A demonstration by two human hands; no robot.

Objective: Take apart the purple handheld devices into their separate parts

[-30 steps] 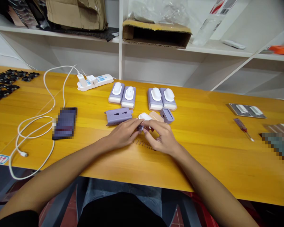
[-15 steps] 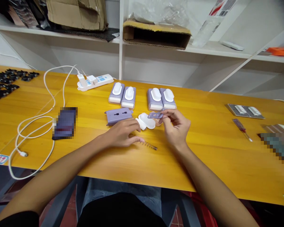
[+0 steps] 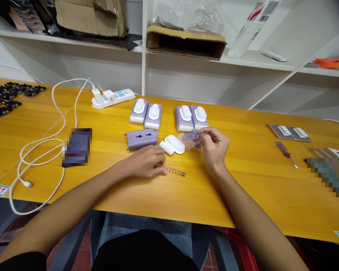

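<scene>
We look through one camera worn on the person's head, facing forward and down across the yellow-brown wooden tabletop (image 3: 285, 195). Fairly near us, the bare left hand (image 3: 145, 162) and bare right hand (image 3: 217, 146) fall mid-view, with the wearer's black clothing (image 3: 144, 250) closest at the bottom edge and white open-fronted shelves (image 3: 186, 81) farther back along the top.

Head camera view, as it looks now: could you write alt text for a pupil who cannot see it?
A person's right hand holds a thin purple plate above a wooden table, while the left hand is at one end of a coiled spring. Beyond are four purple-and-white boxes in two pairs.
</scene>
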